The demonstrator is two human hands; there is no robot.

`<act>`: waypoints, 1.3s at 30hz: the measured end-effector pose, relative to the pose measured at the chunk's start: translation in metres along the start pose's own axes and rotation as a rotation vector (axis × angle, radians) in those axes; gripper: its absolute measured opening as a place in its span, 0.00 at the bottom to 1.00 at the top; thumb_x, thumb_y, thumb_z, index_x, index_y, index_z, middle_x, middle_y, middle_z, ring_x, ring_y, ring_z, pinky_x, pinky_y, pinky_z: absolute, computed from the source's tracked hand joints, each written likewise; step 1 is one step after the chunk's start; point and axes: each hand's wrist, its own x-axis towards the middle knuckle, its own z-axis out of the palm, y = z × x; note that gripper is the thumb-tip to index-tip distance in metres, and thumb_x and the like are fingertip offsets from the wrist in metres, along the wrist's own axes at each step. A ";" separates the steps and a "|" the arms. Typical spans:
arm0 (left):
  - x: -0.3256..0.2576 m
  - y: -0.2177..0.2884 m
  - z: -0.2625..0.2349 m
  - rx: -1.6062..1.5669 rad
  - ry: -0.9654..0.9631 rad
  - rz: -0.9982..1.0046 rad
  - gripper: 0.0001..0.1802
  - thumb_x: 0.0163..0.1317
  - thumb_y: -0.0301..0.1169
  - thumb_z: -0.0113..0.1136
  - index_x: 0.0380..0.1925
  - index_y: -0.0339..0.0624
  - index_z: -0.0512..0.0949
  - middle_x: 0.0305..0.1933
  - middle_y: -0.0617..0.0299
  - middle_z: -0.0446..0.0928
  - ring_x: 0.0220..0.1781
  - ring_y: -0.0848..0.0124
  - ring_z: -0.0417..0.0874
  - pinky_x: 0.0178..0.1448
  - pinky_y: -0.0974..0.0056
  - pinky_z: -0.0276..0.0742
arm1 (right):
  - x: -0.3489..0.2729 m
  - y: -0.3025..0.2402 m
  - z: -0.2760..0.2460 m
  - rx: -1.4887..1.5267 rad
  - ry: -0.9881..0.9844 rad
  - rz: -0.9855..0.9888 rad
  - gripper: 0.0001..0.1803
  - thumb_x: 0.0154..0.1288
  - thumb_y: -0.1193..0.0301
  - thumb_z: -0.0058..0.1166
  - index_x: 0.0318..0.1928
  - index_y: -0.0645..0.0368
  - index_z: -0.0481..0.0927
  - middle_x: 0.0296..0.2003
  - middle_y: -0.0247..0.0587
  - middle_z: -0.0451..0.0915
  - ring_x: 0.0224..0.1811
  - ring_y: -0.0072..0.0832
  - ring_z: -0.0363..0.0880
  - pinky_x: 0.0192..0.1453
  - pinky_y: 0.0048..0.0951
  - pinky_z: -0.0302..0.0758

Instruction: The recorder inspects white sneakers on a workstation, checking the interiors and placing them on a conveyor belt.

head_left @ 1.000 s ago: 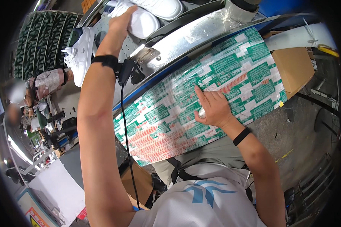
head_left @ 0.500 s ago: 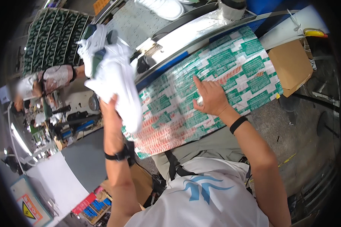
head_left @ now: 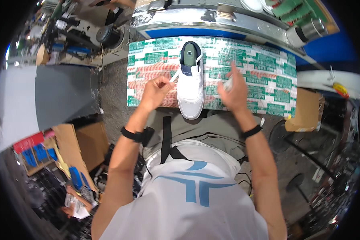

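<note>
A white sneaker (head_left: 190, 86) with a dark blue lining and a green insole lies sole down on a board wrapped in green, white and red printed film (head_left: 264, 82). Its toe points toward me and juts past the board's near edge. Left of the shoe, my left hand (head_left: 156, 91) pinches the end of a white shoelace (head_left: 175, 76) that runs to the shoe's opening. To the right, my right hand (head_left: 236, 90) hovers apart from the shoe, index finger stretched out. A small pale object (head_left: 228, 83), too blurred to name, sits in its curled fingers.
Beyond the board runs a metal-edged bench (head_left: 248, 22) carrying more white shoes at the far right. A metal cylinder (head_left: 312, 30) stands there too. Cardboard boxes (head_left: 304, 114) are at the right; a grey and white table (head_left: 64, 94) is at the left. Another person's arm shows lower left.
The view has swung left to right and now faces the board squarely. The shoe my left hand held in the air now lies on the board, and that hand pinches its lace.
</note>
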 end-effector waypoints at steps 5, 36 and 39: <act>0.040 0.022 -0.055 0.421 0.019 0.433 0.07 0.75 0.31 0.76 0.40 0.41 0.89 0.43 0.65 0.90 0.45 0.75 0.86 0.54 0.64 0.82 | -0.028 -0.112 0.003 0.149 -0.157 -0.375 0.54 0.56 0.64 0.76 0.81 0.72 0.69 0.48 0.51 0.84 0.48 0.48 0.84 0.53 0.49 0.79; 0.097 0.126 -0.007 0.501 -0.353 0.351 0.46 0.57 0.41 0.89 0.77 0.51 0.81 0.70 0.49 0.87 0.70 0.53 0.88 0.73 0.54 0.82 | 0.004 -0.152 0.026 -0.112 -0.286 -0.216 0.45 0.62 0.60 0.76 0.71 0.79 0.77 0.42 0.59 0.88 0.45 0.53 0.90 0.52 0.46 0.86; 0.103 0.122 -0.004 0.476 -0.303 0.409 0.44 0.54 0.38 0.91 0.73 0.49 0.84 0.68 0.51 0.89 0.68 0.54 0.89 0.71 0.55 0.83 | -0.001 -0.154 0.027 0.115 -0.323 -0.036 0.44 0.64 0.62 0.74 0.73 0.80 0.76 0.44 0.60 0.88 0.46 0.52 0.90 0.55 0.46 0.85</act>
